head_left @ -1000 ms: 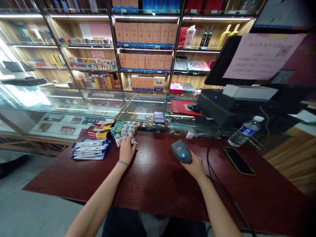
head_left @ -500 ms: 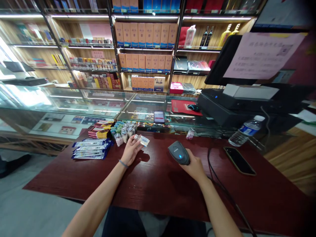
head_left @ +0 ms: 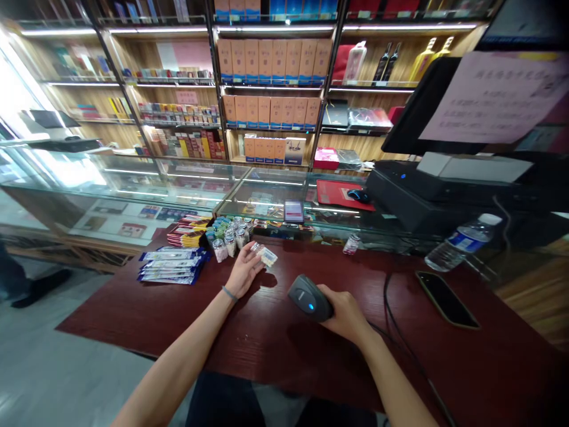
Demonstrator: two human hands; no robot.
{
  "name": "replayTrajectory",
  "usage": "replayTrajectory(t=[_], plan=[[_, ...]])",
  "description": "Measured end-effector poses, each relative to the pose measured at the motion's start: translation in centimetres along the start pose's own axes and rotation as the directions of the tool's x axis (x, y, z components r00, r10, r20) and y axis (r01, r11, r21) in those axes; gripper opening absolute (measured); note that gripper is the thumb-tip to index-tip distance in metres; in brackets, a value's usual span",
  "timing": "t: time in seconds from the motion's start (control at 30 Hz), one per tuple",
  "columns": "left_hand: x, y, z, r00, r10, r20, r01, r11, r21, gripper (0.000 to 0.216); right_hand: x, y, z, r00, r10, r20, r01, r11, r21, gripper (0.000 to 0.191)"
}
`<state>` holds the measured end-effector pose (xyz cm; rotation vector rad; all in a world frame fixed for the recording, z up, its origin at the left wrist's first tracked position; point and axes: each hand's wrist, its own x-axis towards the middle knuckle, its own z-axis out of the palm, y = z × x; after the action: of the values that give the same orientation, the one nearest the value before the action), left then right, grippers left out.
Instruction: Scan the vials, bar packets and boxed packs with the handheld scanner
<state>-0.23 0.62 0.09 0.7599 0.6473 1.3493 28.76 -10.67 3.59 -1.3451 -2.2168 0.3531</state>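
In my left hand [head_left: 246, 270] is a small jar [head_left: 267, 256] with a silvery lid and a pale label, tipped on its side just above the table. My right hand [head_left: 344, 313] is wrapped round a dark barcode scanner [head_left: 310, 298] with a lit blue light, its head pointing left toward the jar. Several similar jars [head_left: 230, 242] stand grouped just behind my left hand. To their left lie a stack of blue-and-white packets [head_left: 171, 265] and a pile of red-and-yellow packets [head_left: 190, 230]. A single pink jar [head_left: 351, 244] is at the back of the table.
On the right of the dark red table [head_left: 213, 344] lie a phone [head_left: 447, 298] and a tilted water bottle [head_left: 463, 242]. The scanner's black cable [head_left: 411, 354] runs down the right side. Behind is a glass counter [head_left: 267, 178] with a mouse [head_left: 358, 195]. A monitor [head_left: 422, 107] stands at right.
The scanner in my right hand has moved left and slightly down, closer to the jar, and turned more sideways. My left hand still holds the jar. The whole view has shifted a little.
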Motion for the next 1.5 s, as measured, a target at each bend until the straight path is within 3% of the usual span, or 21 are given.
replayTrajectory(t=[0.1, 0.37, 0.5, 0.63, 0.77, 0.9, 0.97, 1.2, 1.5], plan=[[0.0, -0.1, 0.0, 1.000, 0.014, 0.005, -0.014, 1.000, -0.015, 0.054, -0.1, 0.0, -0.2, 1.000, -0.004, 0.002, 0.004, 1.000, 0.003, 0.039], [0.1, -0.1, 0.0, 0.999, -0.012, -0.048, 0.013, 0.999, 0.033, 0.064, -0.5, 1.9, 0.0, 0.991, -0.003, -0.136, 0.003, 1.000, 0.002, 0.064], [0.7, 0.1, 0.9, 0.998, 0.008, -0.056, 0.003, 0.980, 0.197, 0.066, -1.0, 3.5, -0.8, 0.966, 0.065, -0.250, -0.065, 0.998, 0.010, 0.051], [2.8, -0.6, 3.2, 0.993, 0.115, 0.012, -0.111, 0.922, 0.371, 0.060, -1.9, 4.9, -2.5, 0.915, 0.172, -0.365, -0.182, 0.983, 0.006, 0.036], [5.4, -3.9, 6.7, 0.971, 0.230, 0.070, -0.233, 0.837, 0.495, 0.057, -3.2, 6.9, -4.1, 0.810, 0.304, -0.501, -0.346, 0.938, 0.010, 0.037], [7.3, -8.7, 10.6, 0.962, 0.257, 0.089, -0.263, 0.804, 0.534, 0.056, -4.5, 9.3, -5.3, 0.675, 0.395, -0.624, -0.471, 0.881, 0.048, 0.048], [8.1, -10.9, 12.3, 0.955, 0.286, 0.080, -0.277, 0.758, 0.591, 0.053, -5.1, 10.2, -5.7, 0.631, 0.417, -0.654, -0.501, 0.863, 0.066, 0.050], [10.8, -16.2, 16.6, 0.920, 0.364, 0.147, -0.338, 0.544, 0.768, 0.046, -5.8, 11.0, -5.9, 0.588, 0.449, -0.673, -0.549, 0.832, 0.076, 0.051], [13.7, -18.6, 19.1, 0.921, 0.321, 0.219, -0.359, 0.485, 0.797, 0.050, -5.0, 9.8, -5.7, 0.640, 0.469, -0.608, -0.513, 0.850, 0.116, 0.042]])
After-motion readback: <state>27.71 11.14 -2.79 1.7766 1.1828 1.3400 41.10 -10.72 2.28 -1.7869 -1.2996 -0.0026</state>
